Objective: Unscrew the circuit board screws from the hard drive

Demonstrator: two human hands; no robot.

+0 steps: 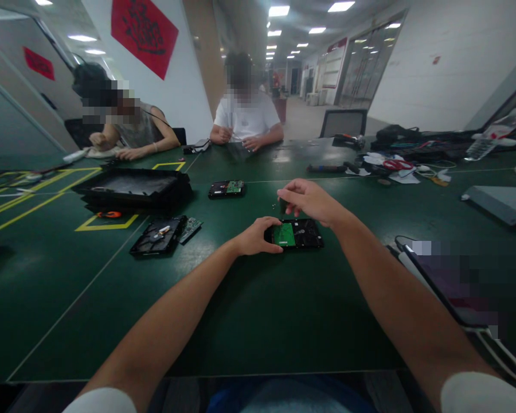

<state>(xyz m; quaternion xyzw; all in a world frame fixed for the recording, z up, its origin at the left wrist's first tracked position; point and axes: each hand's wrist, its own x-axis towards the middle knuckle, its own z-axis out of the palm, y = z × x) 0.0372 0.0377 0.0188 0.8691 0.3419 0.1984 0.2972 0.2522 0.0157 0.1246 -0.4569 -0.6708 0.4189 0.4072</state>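
A black hard drive [307,233] with a green circuit board [284,234] lies flat on the table in front of me. Its left end is gripped by my left hand [260,236], thumb at the near edge and fingers at the far edge. Just above and beyond the drive, my right hand [305,201] hovers with its fingers curled in a pinch; whatever is between the fingertips, if anything, I cannot make out. Several tiny pale bits, perhaps screws [274,205], lie on the table beside those fingertips.
Another hard drive [226,189] lies farther off. At left are a black tray [133,186], an opened drive casing [157,236], a loose circuit board [191,229] and an orange-handled tool [109,214]. A tablet-like device [447,281] stands right. Two people sit across the table.
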